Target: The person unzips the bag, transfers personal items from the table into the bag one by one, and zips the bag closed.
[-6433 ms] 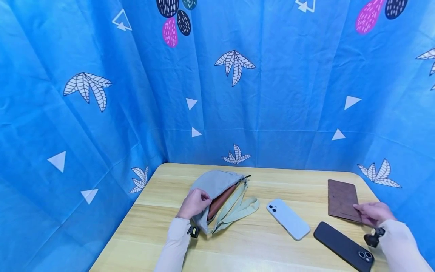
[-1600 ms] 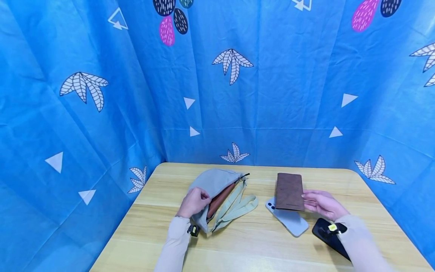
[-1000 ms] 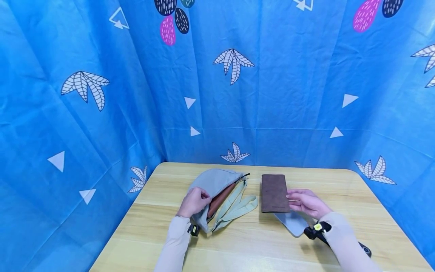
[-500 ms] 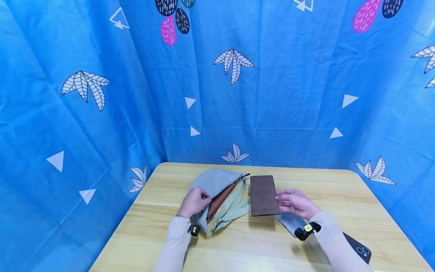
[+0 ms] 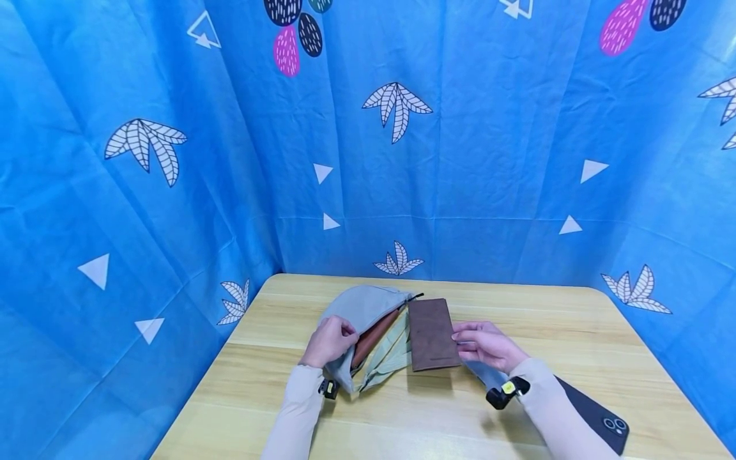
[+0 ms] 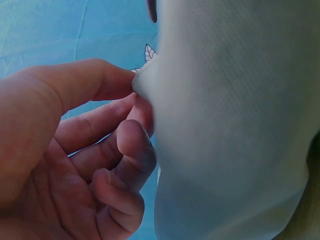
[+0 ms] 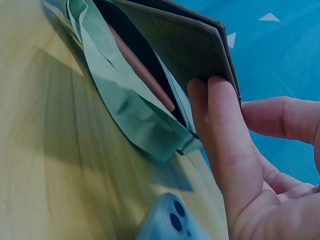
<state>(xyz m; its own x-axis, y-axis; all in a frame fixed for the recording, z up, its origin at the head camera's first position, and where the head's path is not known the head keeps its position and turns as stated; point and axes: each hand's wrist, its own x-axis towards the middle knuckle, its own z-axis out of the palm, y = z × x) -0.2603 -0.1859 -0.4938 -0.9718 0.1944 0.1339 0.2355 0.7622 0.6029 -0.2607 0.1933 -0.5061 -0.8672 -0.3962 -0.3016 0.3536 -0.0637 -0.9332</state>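
A pale grey waist bag [image 5: 359, 306] lies at the left of the table with its zip undone. A reddish-brown item [image 5: 376, 335] shows inside its mouth. My left hand [image 5: 329, 343] pinches the edge of the bag's fabric between thumb and forefinger, which the left wrist view shows close up on the grey cloth [image 6: 235, 110]. My right hand [image 5: 489, 345] holds a dark brown wallet [image 5: 431, 335] by its right edge, thumb on one face and fingers on the other. The wallet hangs above the table, just right of the bag's mouth, overlapping the pale green strap [image 5: 391, 364].
A light blue phone [image 5: 485, 374] lies on the wooden table [image 5: 368, 428], partly hidden under my right wrist. Right of it is a black phone [image 5: 595, 412], partly covered by my right sleeve. A blue patterned curtain [image 5: 489, 160] surrounds the table's back and sides.
My right hand has lifted the wallet from the table's right side and carried it left, over the light blue phone, to the bag. My left hand keeps its pinch on the bag.
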